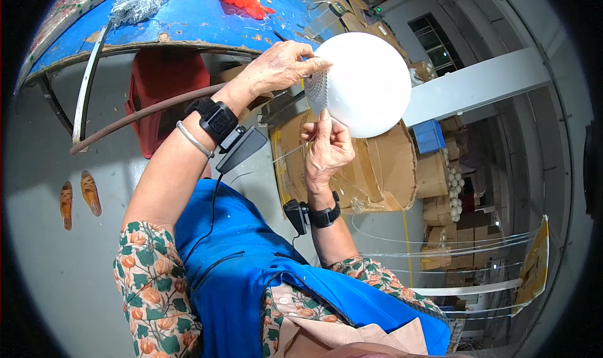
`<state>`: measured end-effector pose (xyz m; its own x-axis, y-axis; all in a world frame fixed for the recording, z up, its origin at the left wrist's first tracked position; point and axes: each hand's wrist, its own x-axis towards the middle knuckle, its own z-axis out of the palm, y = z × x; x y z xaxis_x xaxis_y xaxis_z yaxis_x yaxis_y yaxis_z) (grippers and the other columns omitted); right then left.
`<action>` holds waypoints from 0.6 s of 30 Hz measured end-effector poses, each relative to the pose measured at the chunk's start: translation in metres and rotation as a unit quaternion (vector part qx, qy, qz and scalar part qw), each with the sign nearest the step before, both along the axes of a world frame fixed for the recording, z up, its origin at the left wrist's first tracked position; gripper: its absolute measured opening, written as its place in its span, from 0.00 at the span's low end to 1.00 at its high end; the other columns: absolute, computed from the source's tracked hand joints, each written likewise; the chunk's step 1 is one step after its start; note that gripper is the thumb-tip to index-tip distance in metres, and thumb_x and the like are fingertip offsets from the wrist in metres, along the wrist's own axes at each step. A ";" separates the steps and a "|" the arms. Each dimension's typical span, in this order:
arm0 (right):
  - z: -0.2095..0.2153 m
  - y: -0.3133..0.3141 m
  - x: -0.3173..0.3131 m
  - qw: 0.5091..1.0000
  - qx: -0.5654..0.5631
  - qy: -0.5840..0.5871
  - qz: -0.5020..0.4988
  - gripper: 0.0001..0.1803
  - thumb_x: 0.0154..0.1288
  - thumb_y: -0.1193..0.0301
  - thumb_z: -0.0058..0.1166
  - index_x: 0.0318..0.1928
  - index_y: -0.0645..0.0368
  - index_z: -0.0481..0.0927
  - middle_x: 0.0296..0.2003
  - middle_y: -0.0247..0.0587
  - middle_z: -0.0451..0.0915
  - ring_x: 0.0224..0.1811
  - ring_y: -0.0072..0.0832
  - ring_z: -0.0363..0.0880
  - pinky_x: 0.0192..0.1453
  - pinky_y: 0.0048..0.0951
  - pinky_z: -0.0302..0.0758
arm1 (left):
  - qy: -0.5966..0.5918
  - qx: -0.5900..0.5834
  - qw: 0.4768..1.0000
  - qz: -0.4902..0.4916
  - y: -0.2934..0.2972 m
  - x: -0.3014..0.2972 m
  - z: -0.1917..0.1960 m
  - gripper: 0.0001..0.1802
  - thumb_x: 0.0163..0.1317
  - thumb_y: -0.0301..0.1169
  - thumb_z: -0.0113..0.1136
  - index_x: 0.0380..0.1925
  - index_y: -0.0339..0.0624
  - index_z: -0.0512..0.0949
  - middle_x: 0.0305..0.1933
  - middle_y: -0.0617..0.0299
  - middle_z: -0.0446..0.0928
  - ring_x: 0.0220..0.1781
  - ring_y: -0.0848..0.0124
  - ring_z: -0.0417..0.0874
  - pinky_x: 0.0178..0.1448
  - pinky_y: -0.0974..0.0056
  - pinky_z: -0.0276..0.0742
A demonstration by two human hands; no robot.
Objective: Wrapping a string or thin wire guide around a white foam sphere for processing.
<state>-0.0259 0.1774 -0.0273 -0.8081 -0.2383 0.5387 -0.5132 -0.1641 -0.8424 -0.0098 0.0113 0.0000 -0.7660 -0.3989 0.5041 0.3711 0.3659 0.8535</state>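
Observation:
A large smooth white ball point(369, 84) is held up in front of me at the table's near right corner. A silvery, bead-like strip point(316, 91) lies along its left side. My left hand point(286, 64) is closed at the strip's upper end, thumb and fingers pressed together against the ball. Below it, my right hand point(328, 149) pinches with thumb and forefinger at the strip's lower end, touching the ball's underside. A thin clear strand point(270, 165) trails from near the right hand down to the left. The fingertips partly cover the strip.
The blue table point(188, 18) carries a red plastic bundle point(242, 0) and a silver tinsel bunch point(143, 1). A red stool point(166, 84) stands beneath it. Cardboard boxes point(377, 169) stand beyond my hands. At right, clear strands point(465, 248) stretch to a yellowish board point(532, 267).

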 end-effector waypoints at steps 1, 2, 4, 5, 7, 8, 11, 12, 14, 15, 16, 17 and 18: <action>0.001 0.000 0.001 1.000 -0.004 0.014 -0.005 0.09 0.60 0.72 0.53 0.27 0.66 0.73 0.17 0.37 0.76 0.16 0.15 0.71 0.20 0.15 0.69 | -0.059 0.092 0.992 -0.059 -0.003 0.002 0.002 0.33 0.52 0.58 0.54 0.28 0.32 0.75 0.23 0.51 0.76 0.30 0.59 0.78 0.37 0.60 0.73; 0.001 0.001 0.000 1.000 -0.004 0.013 -0.006 0.09 0.60 0.72 0.53 0.27 0.66 0.73 0.17 0.37 0.76 0.16 0.15 0.71 0.20 0.15 0.69 | -0.117 0.181 0.969 -0.119 -0.005 0.003 0.005 0.32 0.53 0.57 0.54 0.28 0.30 0.75 0.21 0.52 0.76 0.29 0.60 0.78 0.36 0.60 0.73; 0.001 0.002 -0.002 1.000 -0.008 0.005 0.000 0.09 0.60 0.72 0.53 0.28 0.65 0.74 0.17 0.37 0.76 0.16 0.15 0.71 0.20 0.15 0.69 | -0.135 0.167 0.968 -0.131 -0.006 0.004 0.005 0.35 0.48 0.59 0.57 0.31 0.30 0.76 0.26 0.51 0.77 0.32 0.61 0.79 0.37 0.60 0.73; 0.001 0.001 -0.001 1.000 -0.008 0.003 0.001 0.09 0.60 0.72 0.53 0.28 0.65 0.74 0.17 0.37 0.76 0.16 0.15 0.71 0.20 0.15 0.69 | -0.082 0.044 0.995 -0.032 -0.002 0.004 0.003 0.38 0.44 0.61 0.59 0.32 0.30 0.76 0.28 0.50 0.77 0.34 0.61 0.79 0.39 0.60 0.74; 0.002 0.000 0.003 1.000 -0.003 -0.005 0.003 0.09 0.60 0.72 0.53 0.29 0.66 0.74 0.17 0.37 0.76 0.16 0.14 0.71 0.21 0.14 0.69 | -0.031 -0.030 0.996 0.074 0.000 -0.002 -0.003 0.46 0.32 0.65 0.64 0.36 0.30 0.75 0.34 0.46 0.77 0.38 0.60 0.78 0.43 0.60 0.74; 0.004 0.000 0.005 1.000 -0.002 -0.006 0.002 0.09 0.60 0.72 0.53 0.29 0.66 0.74 0.17 0.37 0.76 0.16 0.14 0.71 0.21 0.14 0.69 | -0.032 -0.030 0.996 0.073 0.000 -0.005 -0.006 0.46 0.32 0.65 0.64 0.36 0.30 0.75 0.34 0.46 0.77 0.38 0.60 0.78 0.43 0.60 0.74; 0.011 0.003 0.009 0.999 0.026 -0.015 0.025 0.09 0.60 0.71 0.53 0.31 0.66 0.75 0.18 0.36 0.76 0.16 0.14 0.71 0.20 0.14 0.69 | -0.075 0.033 0.995 0.048 -0.001 -0.008 -0.011 0.40 0.43 0.53 0.67 0.46 0.31 0.68 0.15 0.63 0.67 0.18 0.78 0.67 0.19 0.72 0.61; 0.014 0.006 0.009 0.998 0.045 -0.032 0.035 0.09 0.60 0.71 0.53 0.31 0.66 0.75 0.18 0.36 0.76 0.16 0.14 0.70 0.20 0.14 0.69 | -0.069 0.052 0.996 0.035 0.000 -0.007 -0.010 0.40 0.44 0.52 0.67 0.47 0.31 0.67 0.14 0.64 0.68 0.17 0.78 0.67 0.18 0.73 0.61; 0.018 0.011 0.015 0.996 0.064 -0.049 0.045 0.09 0.60 0.71 0.53 0.31 0.65 0.75 0.18 0.35 0.76 0.16 0.14 0.70 0.20 0.14 0.68 | -0.062 0.072 0.995 0.022 -0.001 -0.004 -0.006 0.39 0.44 0.51 0.67 0.47 0.32 0.66 0.14 0.64 0.68 0.16 0.78 0.68 0.18 0.73 0.60; 0.021 0.013 0.020 0.994 0.072 -0.057 0.056 0.09 0.60 0.71 0.53 0.31 0.65 0.75 0.17 0.35 0.76 0.16 0.14 0.70 0.20 0.13 0.68 | -0.079 0.074 0.994 0.007 -0.004 -0.002 -0.004 0.44 0.40 0.59 0.65 0.44 0.30 0.68 0.20 0.58 0.72 0.23 0.72 0.73 0.26 0.68 0.67; 0.023 0.014 0.023 0.992 0.080 -0.064 0.067 0.09 0.60 0.70 0.53 0.31 0.65 0.75 0.17 0.35 0.76 0.16 0.14 0.70 0.20 0.13 0.68 | -0.095 0.075 0.993 -0.008 -0.006 0.000 -0.003 0.49 0.35 0.66 0.63 0.42 0.28 0.70 0.26 0.51 0.75 0.29 0.66 0.78 0.34 0.64 0.74; 0.022 0.013 0.022 0.994 0.069 -0.054 0.070 0.09 0.61 0.71 0.53 0.30 0.65 0.75 0.17 0.34 0.75 0.16 0.14 0.70 0.20 0.13 0.67 | -0.095 0.076 0.993 -0.008 -0.006 0.001 -0.001 0.49 0.35 0.66 0.63 0.42 0.28 0.70 0.26 0.51 0.75 0.29 0.66 0.78 0.34 0.64 0.74; 0.022 0.013 0.020 0.994 0.069 -0.053 0.070 0.09 0.61 0.71 0.53 0.30 0.65 0.75 0.17 0.34 0.75 0.16 0.14 0.70 0.20 0.13 0.67 | -0.099 0.068 0.993 0.005 -0.006 0.002 0.001 0.48 0.37 0.66 0.61 0.41 0.29 0.70 0.28 0.50 0.76 0.31 0.65 0.78 0.35 0.63 0.74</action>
